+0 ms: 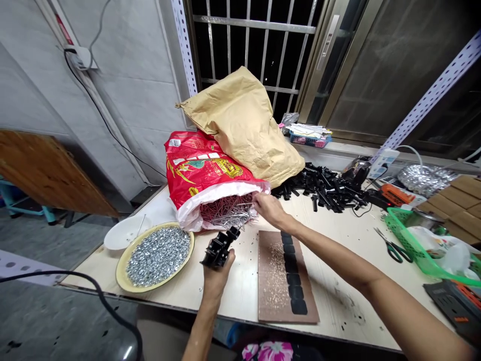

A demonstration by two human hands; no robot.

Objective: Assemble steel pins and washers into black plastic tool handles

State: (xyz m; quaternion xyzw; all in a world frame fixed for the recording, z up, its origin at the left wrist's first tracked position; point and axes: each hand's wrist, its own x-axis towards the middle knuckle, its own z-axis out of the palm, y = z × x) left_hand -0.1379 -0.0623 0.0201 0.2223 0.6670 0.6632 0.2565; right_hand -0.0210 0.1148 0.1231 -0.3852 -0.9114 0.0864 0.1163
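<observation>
From the head view, the left hand (217, 281) holds black plastic parts (220, 249) near the front edge of the bench (330, 296); the right hand (271, 210) meets the red sack's mouth (210, 194), grip unclear. Work looks partway: parts gathered, many metal rods (225, 211) left inside.

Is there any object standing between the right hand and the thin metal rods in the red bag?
Nothing visible does. The right hand is at the open mouth of the red bag, close beside the thin metal rods.
</observation>
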